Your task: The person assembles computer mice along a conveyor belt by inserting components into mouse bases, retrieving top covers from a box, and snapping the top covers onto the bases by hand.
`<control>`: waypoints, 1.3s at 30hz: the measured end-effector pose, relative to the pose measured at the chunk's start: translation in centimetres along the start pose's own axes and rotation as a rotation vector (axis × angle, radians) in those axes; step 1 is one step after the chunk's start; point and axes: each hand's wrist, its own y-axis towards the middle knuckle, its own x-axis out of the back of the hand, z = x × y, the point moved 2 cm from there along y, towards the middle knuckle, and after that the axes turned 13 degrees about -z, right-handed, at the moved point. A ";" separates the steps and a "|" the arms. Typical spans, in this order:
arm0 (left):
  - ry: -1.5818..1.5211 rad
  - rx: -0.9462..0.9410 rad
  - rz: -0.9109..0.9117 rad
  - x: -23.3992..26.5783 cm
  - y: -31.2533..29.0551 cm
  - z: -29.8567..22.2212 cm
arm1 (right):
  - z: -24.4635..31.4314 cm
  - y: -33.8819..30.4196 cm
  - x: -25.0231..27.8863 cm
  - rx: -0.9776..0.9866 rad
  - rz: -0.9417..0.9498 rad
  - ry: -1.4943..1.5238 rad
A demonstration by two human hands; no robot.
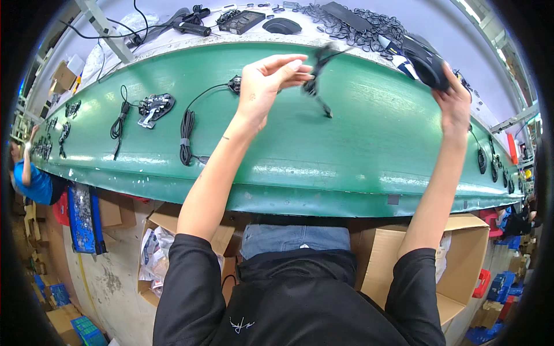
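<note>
Above the green conveyor belt (pixel 358 132), my left hand (pixel 265 86) is raised with thumb and fingers drawn together. At its fingertips hangs a bundled black cable (pixel 314 81), smeared by motion; the exact grip is hard to see. My right hand (pixel 453 104) is closed around a black computer mouse (pixel 426 64) at the belt's far right edge. Behind my left wrist lies a small black part (pixel 234 85), partly hidden, with a cable running to a tied coil (pixel 186 138). Farther left, an opened mouse assembly (pixel 156 108) lies beside another coiled cable (pixel 119 124).
A shelf beyond the belt bears a heap of small black parts (pixel 358 26), a black mouse shell (pixel 282 26), a tray (pixel 241 23) and an electric screwdriver (pixel 193 28). Cardboard boxes (pixel 461 259) stand below. More coiled cables (pixel 482 160) lie far right. A person (pixel 34 173) works far left.
</note>
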 end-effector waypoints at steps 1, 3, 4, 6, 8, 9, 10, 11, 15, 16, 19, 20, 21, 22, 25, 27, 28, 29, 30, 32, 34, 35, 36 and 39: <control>-0.018 0.004 0.019 -0.1 0.6 0.0 | 0.8 0.8 3.0 -0.005 -0.163 -0.064; 0.689 -0.276 -0.286 1.7 1.5 -0.8 | -0.8 3.5 7.7 -0.035 -0.353 -0.141; 0.989 -0.378 -0.413 2.9 1.8 -0.6 | -2.0 4.0 9.5 -0.062 -0.445 -0.169; 1.340 -0.423 -0.589 4.9 2.8 0.7 | -5.7 6.2 14.0 -0.137 -0.503 -0.284; 1.446 -0.280 -0.498 6.4 3.4 1.4 | -7.9 5.3 15.2 -0.202 -0.617 -0.490; 1.542 -0.134 -0.403 6.7 3.6 2.0 | -8.6 4.7 15.8 -0.220 -0.692 -0.579; 1.599 -0.246 -0.383 6.9 3.2 2.1 | -8.5 3.8 14.6 -0.110 -0.700 -0.950; 1.605 -0.245 -0.388 7.1 3.2 2.1 | -7.7 2.2 12.8 0.016 -0.701 -1.320; 1.521 -0.309 -0.327 6.4 3.7 2.5 | -6.5 -4.0 1.0 0.585 -0.209 -0.912; 1.507 -0.345 -0.348 6.9 3.4 2.5 | -5.9 -7.3 -4.1 0.601 0.107 -0.666; 1.464 -0.428 -0.331 6.5 3.3 2.9 | -8.0 -13.2 -13.4 1.020 0.747 -0.479; 1.430 -0.431 -0.323 6.8 3.5 3.2 | -8.7 -14.8 -15.4 0.991 0.797 -0.484; 1.360 -0.448 -0.314 6.7 3.6 3.7 | -9.8 -15.2 -16.8 1.018 0.805 -0.520; 1.320 -0.548 -0.315 7.1 3.8 4.3 | -10.8 -15.2 -17.6 1.045 0.768 -0.477; 1.200 -0.562 -0.388 6.4 3.9 4.1 | -11.6 -14.3 -18.1 1.007 0.711 -0.469; 1.037 -0.572 -0.473 5.0 3.4 2.5 | -11.7 -13.5 -17.7 0.932 0.683 -0.523; 1.164 -0.447 -0.480 4.1 2.9 1.2 | -11.4 -12.8 -17.3 0.815 0.590 -0.416; 1.288 -0.323 -0.485 3.4 2.3 0.0 | -11.1 -12.2 -16.9 0.702 0.493 -0.308; 1.244 -0.177 -0.402 4.0 2.1 -0.6 | -10.7 -12.1 -16.8 0.596 0.463 -0.246; 1.082 0.086 -0.331 2.5 0.7 -2.0 | -10.3 -12.2 -16.9 0.457 0.450 -0.246; 0.870 0.376 -0.214 1.7 0.3 -1.4 | -10.2 -12.1 -16.8 0.270 0.486 -0.225; 0.876 0.380 -0.212 1.6 0.4 -0.5 | -9.9 -12.3 -16.8 0.263 0.484 -0.223; 0.646 0.345 -0.180 1.3 0.4 0.6 | -9.9 -12.5 -16.7 0.072 0.510 -0.062; 0.237 0.332 -0.121 0.9 0.4 2.1 | -9.5 -13.8 -17.0 -0.169 0.558 0.171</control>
